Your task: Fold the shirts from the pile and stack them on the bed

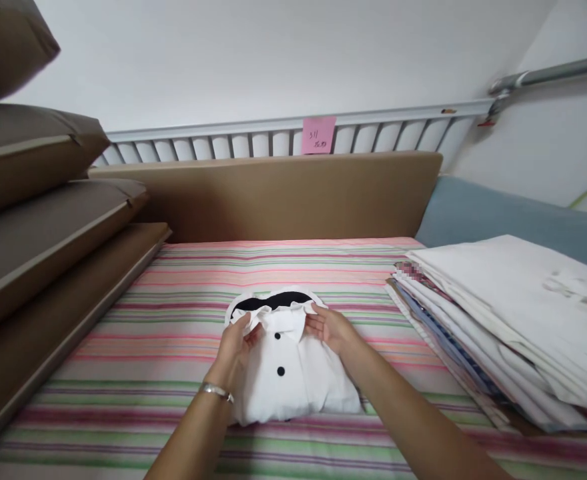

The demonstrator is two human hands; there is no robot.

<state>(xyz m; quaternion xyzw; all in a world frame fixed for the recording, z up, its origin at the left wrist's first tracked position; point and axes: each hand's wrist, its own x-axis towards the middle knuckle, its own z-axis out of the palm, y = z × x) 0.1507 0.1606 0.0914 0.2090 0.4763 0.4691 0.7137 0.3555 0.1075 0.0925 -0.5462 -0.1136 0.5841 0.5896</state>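
Observation:
A white shirt (293,387) with black buttons lies folded in front of me on the striped bedspread (138,427). My left hand (237,341) has the left side of its collar between thumb and fingers. On the other side of the collar, my right hand (329,328) pinches the cloth, with its fingers partly under the edge. Behind the collar shows a black and white rounded piece (275,299); its lower part is hidden by the shirt, and I cannot tell what it is. A silver bracelet (217,391) circles my left wrist.
At the right lies a stack of folded clothes (513,313), white on top. Brown cushions (48,247) are piled at the left. A brown padded board (283,200) stands along the back, before a white radiator (198,143) bearing a pink note (318,135). Blue fabric (513,210) lies behind the stack.

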